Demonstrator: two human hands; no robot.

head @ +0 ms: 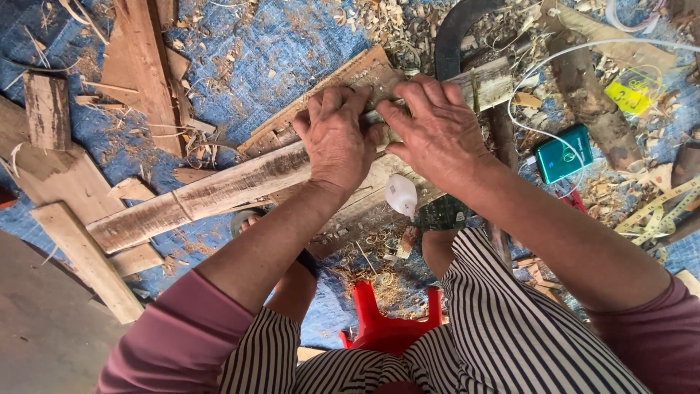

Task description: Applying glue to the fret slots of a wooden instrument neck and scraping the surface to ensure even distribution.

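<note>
A: Start at the left. What is that long plank [197,201]?

B: A weathered grey board, running from lower left up toward the middle, across other offcuts on the blue tarp [240,66]. It looks stiff, fairly heavy and rough, so not slippery; splinters seem likelier than breakage. I'd grip it across its width near the worked end.

A: And the left hand [337,138]?

B: It lies palm down on the plank's upper end, fingers curled over the far edge. Whether they pinch something small underneath, I cannot tell.

A: The right hand [435,131]?

B: Just beside the left, thumbs nearly touching, fingers spread flat and pressing on a narrower pale strip [481,84] that continues up to the right. Flat, then, not closed around anything.

A: So the wood sits directly under both palms?

B: Yes, in front of the knees, above a red stool [386,325]. Further right lie a white bottle [401,195], a teal phone [563,153] and a yellow tape measure [656,211].
</note>
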